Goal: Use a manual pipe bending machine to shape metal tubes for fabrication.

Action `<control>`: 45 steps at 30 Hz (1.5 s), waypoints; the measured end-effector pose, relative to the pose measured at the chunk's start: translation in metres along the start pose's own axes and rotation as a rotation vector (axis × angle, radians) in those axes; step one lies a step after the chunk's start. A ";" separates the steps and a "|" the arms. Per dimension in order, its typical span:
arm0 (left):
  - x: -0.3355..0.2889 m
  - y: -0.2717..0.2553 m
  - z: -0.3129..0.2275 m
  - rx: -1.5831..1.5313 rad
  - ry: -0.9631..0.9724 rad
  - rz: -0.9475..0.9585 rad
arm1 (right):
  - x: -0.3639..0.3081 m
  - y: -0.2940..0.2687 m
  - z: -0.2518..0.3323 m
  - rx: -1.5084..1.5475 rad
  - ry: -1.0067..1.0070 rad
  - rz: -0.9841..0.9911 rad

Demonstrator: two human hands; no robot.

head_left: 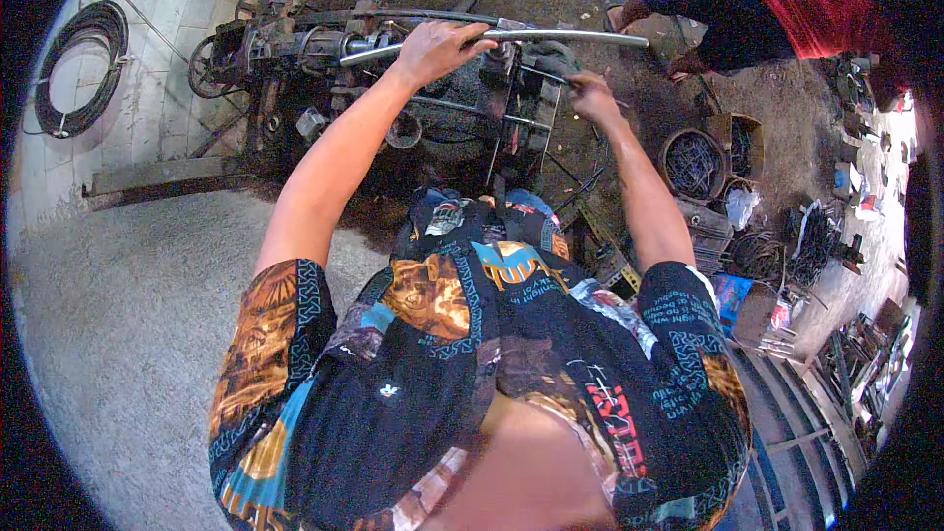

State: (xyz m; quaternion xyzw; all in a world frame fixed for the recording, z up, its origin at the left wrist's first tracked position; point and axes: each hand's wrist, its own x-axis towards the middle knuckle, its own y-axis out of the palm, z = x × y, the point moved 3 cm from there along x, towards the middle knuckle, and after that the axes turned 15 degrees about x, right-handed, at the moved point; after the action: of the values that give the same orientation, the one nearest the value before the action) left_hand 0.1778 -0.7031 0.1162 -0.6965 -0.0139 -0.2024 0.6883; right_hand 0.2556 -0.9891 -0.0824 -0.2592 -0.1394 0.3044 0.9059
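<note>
A long, shiny metal rod [580,36] lies across the top of a dark, greasy machine [320,47]. My left hand [440,51] is closed over this rod, left of the clamp-like block [506,57] that it passes. To the right of that block, my right hand [593,98] is closed around a thin dark bar [547,75]; the bar's end inside the fist is hidden. Two slimmer rails [447,106] run along the machine nearer to me.
A coil of black cable [84,69] hangs on the pale wall at left. Another person [703,0] is close by at the upper right. A round tub [693,165] and a box [736,145] of metal pieces stand at right, near scattered scrap and a metal grating [801,433].
</note>
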 end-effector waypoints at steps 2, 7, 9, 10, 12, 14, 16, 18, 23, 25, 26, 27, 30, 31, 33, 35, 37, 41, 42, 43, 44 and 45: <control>-0.001 -0.001 0.001 -0.009 -0.005 0.006 | 0.011 0.023 0.001 0.076 -0.111 -0.058; -0.011 -0.012 0.007 -0.033 -0.076 0.215 | 0.030 0.051 0.021 0.013 -0.305 -0.146; -0.024 -0.027 0.018 0.002 -0.090 0.126 | 0.037 0.051 0.031 0.000 -0.241 -0.097; -0.034 -0.037 0.024 0.042 -0.098 0.030 | 0.040 0.052 0.035 -0.023 -0.135 -0.035; -0.058 -0.050 0.040 0.036 -0.140 0.059 | 0.046 0.049 0.046 -0.025 -0.061 -0.004; -0.083 -0.059 0.058 0.049 -0.219 0.105 | 0.050 0.047 0.055 -0.029 0.010 0.026; -0.099 -0.060 0.067 0.031 -0.221 0.088 | 0.051 0.046 0.059 -0.015 0.027 0.071; -0.108 -0.058 0.073 0.018 -0.230 0.080 | 0.052 0.046 0.060 -0.019 0.024 0.076; -0.116 -0.052 0.080 -0.026 -0.270 0.075 | 0.046 0.048 0.058 -0.051 -0.028 0.028; -0.116 -0.051 0.080 -0.028 -0.278 0.057 | 0.035 0.040 0.072 -0.021 -0.224 -0.183; -0.116 -0.051 0.080 -0.024 -0.290 0.043 | 0.029 0.037 0.081 -0.015 -0.280 -0.205; -0.116 -0.050 0.080 -0.027 -0.284 0.043 | 0.026 0.034 0.089 -0.086 -0.212 -0.199; -0.119 -0.052 0.077 -0.011 -0.293 -0.020 | 0.018 0.021 0.125 -0.198 0.012 -0.083; -0.121 -0.053 0.076 -0.019 -0.315 -0.026 | 0.019 0.015 0.136 -0.245 0.172 0.036; -0.127 -0.053 0.077 -0.051 -0.387 -0.018 | 0.023 -0.015 0.169 -0.208 -0.099 -0.041; -0.133 -0.054 0.075 -0.048 -0.391 -0.086 | 0.029 -0.047 0.190 -0.331 -0.363 -0.196; -0.142 -0.051 0.080 -0.067 -0.431 -0.115 | 0.043 -0.072 0.188 -0.526 -0.230 -0.248; -0.177 -0.050 0.101 0.001 -0.511 -0.168 | 0.037 -0.090 0.170 -0.588 -0.064 -0.001; -0.190 -0.049 0.107 0.007 -0.545 -0.156 | 0.026 -0.089 0.171 -0.544 -0.014 0.001; -0.202 -0.048 0.110 0.006 -0.570 -0.145 | 0.012 -0.087 0.174 -0.493 0.018 -0.001; -0.214 -0.048 0.115 0.001 -0.601 -0.131 | -0.004 -0.081 0.181 -0.499 0.042 0.005; -0.228 -0.046 0.118 0.005 -0.666 -0.059 | -0.021 -0.074 0.193 -0.478 0.060 -0.040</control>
State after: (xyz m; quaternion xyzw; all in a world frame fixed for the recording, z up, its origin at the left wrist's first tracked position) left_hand -0.0142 -0.5274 0.0952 -0.7221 -0.2586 0.0163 0.6414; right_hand 0.1959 -0.9780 0.1163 -0.4724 -0.1856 0.2368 0.8284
